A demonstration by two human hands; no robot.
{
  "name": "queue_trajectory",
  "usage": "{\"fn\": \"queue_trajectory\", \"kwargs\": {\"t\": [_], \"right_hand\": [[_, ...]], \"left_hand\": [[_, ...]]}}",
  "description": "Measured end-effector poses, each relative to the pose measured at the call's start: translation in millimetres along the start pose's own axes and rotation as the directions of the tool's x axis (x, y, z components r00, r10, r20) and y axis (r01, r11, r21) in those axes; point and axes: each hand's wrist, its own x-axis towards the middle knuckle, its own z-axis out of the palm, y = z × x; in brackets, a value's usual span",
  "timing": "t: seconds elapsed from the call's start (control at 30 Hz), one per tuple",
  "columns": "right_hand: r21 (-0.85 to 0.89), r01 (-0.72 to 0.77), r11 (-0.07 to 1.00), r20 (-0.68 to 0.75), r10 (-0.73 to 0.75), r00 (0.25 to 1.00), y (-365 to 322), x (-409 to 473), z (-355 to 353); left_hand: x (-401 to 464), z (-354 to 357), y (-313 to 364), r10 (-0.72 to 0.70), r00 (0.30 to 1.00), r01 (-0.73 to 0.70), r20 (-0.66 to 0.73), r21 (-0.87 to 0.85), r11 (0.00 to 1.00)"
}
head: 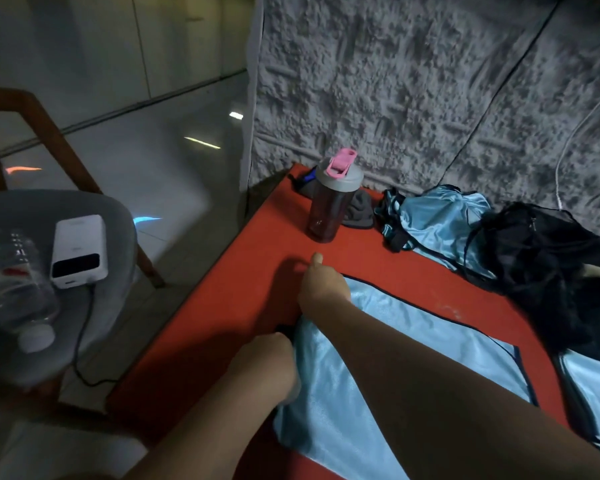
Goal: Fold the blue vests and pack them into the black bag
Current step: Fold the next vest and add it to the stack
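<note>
Indoors, red table [222,317], rough grey wall [413,81], both hands gripping blue vest [413,351] edge.

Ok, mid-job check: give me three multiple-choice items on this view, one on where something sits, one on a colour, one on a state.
1. Where is the black bag?
A. on the chair
B. at the far right of the red surface, by the wall
C. on the floor

2. What colour is the shaker bottle's flip cap?
A. pink
B. green
C. yellow

3. How does the vest under the hands lie?
A. crumpled in a heap
B. inside the bag
C. spread flat

Answers:
1 B, it sits beside the crumpled vests below the textured wall.
2 A, the cap is pink on a grey lid.
3 C, the left hand and right hand hold its left edge.
</note>
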Motion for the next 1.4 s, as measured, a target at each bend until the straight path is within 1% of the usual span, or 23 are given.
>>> {"fn": "queue_trajectory", "kwargs": {"t": [0.07, 0.13, 0.23, 0.33, 0.37, 0.43, 0.5, 0.6, 0.7, 0.8, 0.93, 1.03, 1.23, 1.4], "right_hand": [[-0.040, 0.048, 0.998, 0.004, -0.048, 0.999, -2, 4, -5], [-0.008, 0.051, 0.999, -0.016, -0.051, 0.999, -4, 6, -11], [0.194, -0.028, 0.981, -0.063, 0.041, 0.997, -1, 5, -24], [0.347, -0.055, 0.936, -0.072, 0.086, 0.994, 13, -2, -41], [0.361, -0.062, 0.931, -0.071, 0.093, 0.993, 21, -5, -49], [0.331, -0.073, 0.941, -0.062, 0.099, 0.993, 39, -8, -60], [0.292, -0.094, 0.952, -0.069, 0.119, 0.990, 64, -10, -70], [0.258, -0.117, 0.959, -0.095, 0.145, 0.985, 112, -17, -85], [0.291, -0.127, 0.948, -0.145, 0.176, 0.974, 162, -27, -93], [0.307, -0.136, 0.942, -0.182, 0.198, 0.963, 213, -38, -97], [0.353, -0.211, 0.912, -0.187, 0.289, 0.939, 267, -51, -97], [0.349, -0.263, 0.899, -0.181, 0.340, 0.923, 303, -58, -90], [0.316, -0.292, 0.903, -0.190, 0.362, 0.913, 336, -66, -73], [0.304, -0.309, 0.901, -0.188, 0.375, 0.908, 347, -68, -62]], "left_hand": [[-4, -6, -2, 0.007, 1.000, -0.008, -0.022, -0.039, 0.999], [-5, -13, -4, 0.032, 0.998, -0.038, -0.045, -0.129, 0.991], [-5, -22, -5, 0.063, 0.998, -0.068, -0.032, -0.240, 0.968], [-10, -24, 7, 0.179, 0.984, -0.172, -0.010, -0.340, 0.925], [-12, -24, 14, 0.227, 0.974, -0.210, -0.003, -0.385, 0.898], [-17, -22, 30, 0.294, 0.956, -0.259, 0.007, -0.454, 0.852], [-21, -18, 50, 0.348, 0.937, -0.298, 0.021, -0.470, 0.831], [-31, -4, 92, 0.405, 0.914, -0.354, 0.026, -0.438, 0.826], [-42, 14, 134, 0.396, 0.918, -0.363, 0.015, -0.374, 0.854], [-54, 34, 172, 0.408, 0.913, -0.381, 0.002, -0.353, 0.855], [-66, 58, 210, 0.431, 0.902, -0.423, -0.042, -0.292, 0.858], [-71, 75, 235, 0.480, 0.875, -0.483, -0.065, -0.199, 0.853], [-82, 98, 258, 0.502, 0.863, -0.505, -0.056, -0.134, 0.853], [-84, 112, 268, 0.509, 0.860, -0.511, -0.035, -0.069, 0.857]]}}
